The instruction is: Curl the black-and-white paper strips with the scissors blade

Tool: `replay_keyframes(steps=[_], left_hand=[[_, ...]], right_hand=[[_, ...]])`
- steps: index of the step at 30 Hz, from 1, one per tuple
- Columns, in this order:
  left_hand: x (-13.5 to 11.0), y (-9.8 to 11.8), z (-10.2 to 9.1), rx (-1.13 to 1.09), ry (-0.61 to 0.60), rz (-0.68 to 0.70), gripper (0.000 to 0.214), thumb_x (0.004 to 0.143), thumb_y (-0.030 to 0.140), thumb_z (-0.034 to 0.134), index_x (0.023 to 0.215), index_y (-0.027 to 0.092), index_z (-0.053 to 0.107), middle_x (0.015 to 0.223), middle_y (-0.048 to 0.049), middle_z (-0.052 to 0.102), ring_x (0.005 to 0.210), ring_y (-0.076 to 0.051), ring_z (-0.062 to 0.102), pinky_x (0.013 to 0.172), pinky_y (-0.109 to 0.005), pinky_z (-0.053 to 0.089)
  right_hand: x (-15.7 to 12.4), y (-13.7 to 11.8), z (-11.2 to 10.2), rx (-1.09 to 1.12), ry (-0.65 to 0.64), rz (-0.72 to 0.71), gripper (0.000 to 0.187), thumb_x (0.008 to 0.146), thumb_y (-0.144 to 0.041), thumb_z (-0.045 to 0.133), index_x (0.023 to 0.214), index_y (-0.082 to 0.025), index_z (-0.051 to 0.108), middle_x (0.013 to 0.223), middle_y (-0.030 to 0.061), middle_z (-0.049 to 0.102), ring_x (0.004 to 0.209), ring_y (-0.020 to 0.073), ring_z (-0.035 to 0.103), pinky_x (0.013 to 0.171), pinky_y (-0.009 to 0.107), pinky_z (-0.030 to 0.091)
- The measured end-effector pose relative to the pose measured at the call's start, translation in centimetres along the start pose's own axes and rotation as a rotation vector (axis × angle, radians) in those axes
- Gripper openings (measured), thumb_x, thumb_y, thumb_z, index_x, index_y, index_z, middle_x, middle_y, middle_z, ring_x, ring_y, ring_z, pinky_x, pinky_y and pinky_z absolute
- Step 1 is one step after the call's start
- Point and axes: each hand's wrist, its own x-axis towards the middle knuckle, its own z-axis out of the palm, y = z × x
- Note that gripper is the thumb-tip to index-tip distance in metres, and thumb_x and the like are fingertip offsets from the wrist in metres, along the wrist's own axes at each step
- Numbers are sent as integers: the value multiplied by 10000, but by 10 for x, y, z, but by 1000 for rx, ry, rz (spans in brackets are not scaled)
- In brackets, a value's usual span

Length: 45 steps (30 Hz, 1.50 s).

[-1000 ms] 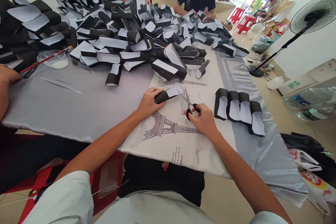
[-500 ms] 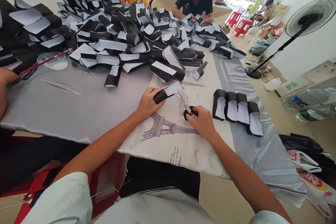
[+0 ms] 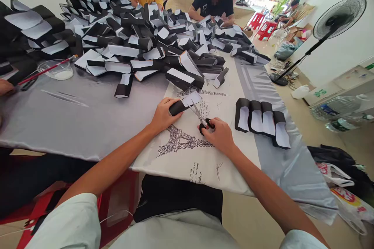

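My left hand (image 3: pixel 164 115) grips a folded black-and-white paper piece (image 3: pixel 184 103) by its black end, the white end pointing to the upper right. In my right hand (image 3: pixel 218 133) is a pair of scissors (image 3: pixel 200 116) with black handles. Their blades are parted, and the tips lie at the near edge of the white end; whether they touch the paper I cannot tell. Both hands are over the cream tablecloth (image 3: pixel 175 165) printed with Eiffel Towers. Right of my right hand stands a row of several folded black-and-white pieces (image 3: pixel 256 118).
A large heap of similar black-and-white pieces (image 3: pixel 140 42) covers the far side of the table. At the left are a plastic bowl (image 3: pixel 62 73) and a red brush (image 3: pixel 43 71), near another person's hand (image 3: pixel 6 86). Two people sit across. A standing fan (image 3: pixel 336 19) is at the right.
The scissors and my right hand have shifted slightly left, towards the near edge of the paper piece. The blades look wider apart. The neighbour's hand at the left has drawn back.
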Motion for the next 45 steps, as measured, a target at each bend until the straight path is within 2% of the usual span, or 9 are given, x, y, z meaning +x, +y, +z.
replay_keyframes(steps=[5,10,14,22,28,36,39,43,45], left_hand=[[0,-1,-1,-23,7,14,488,889,288,879,1361,258,760,1278,-81,765,1180,-297,750,1090,-499,609],[-1,-2,-2,-32,-5,2,482,886,295,881,1352,258,762,1257,-83,767,1150,-291,755,1059,-488,619],[0,-5,-2,-21,-21,-3,487,888,304,883,1358,266,762,1259,-80,772,1148,-291,755,1058,-488,620],[1,-6,-1,-17,-32,-20,482,874,320,896,1337,258,776,1222,-75,778,1113,-289,759,1037,-488,627],[0,-7,-1,-18,-51,-29,479,884,349,894,1342,269,776,1247,-74,782,1141,-299,760,1052,-502,622],[2,-10,0,-8,-76,-33,507,873,374,907,1346,260,768,1268,-85,788,1155,-312,762,1071,-516,614],[1,-12,0,-10,-89,-24,563,861,396,932,1374,250,753,1299,-91,787,1182,-320,761,1093,-518,602],[0,-16,2,9,-131,-25,672,844,486,968,1428,261,724,1383,-105,770,1280,-352,728,1157,-557,565],[3,-15,0,61,-139,-34,766,787,546,1009,1439,263,725,1403,-124,749,1318,-382,701,1185,-598,541]], right_hand=[[5,6,1,-33,-6,-47,445,959,-430,629,657,-253,355,761,18,550,636,160,427,616,342,295],[5,5,0,-2,-4,-5,490,963,-551,684,654,-243,462,790,24,604,623,155,464,611,337,307],[3,4,-1,-15,-23,12,455,947,-562,711,676,-237,542,826,31,644,637,159,490,608,333,309],[7,9,-2,-26,-12,24,329,930,-469,687,738,-239,550,868,32,640,690,170,514,629,329,322],[9,17,-6,-12,8,-52,342,937,-399,656,687,-238,486,820,26,603,662,163,477,632,339,309],[7,12,-6,-74,-6,43,345,917,-541,735,799,-238,618,937,47,662,723,185,555,642,332,326],[6,10,-7,-75,27,44,357,860,-564,779,832,-241,628,989,55,676,777,205,588,676,333,354],[7,14,-9,-42,2,-28,302,931,-453,680,750,-240,563,884,32,647,712,181,531,660,335,322],[9,18,-8,-43,-5,-48,316,950,-428,658,724,-237,547,848,29,634,694,176,510,651,338,306]])
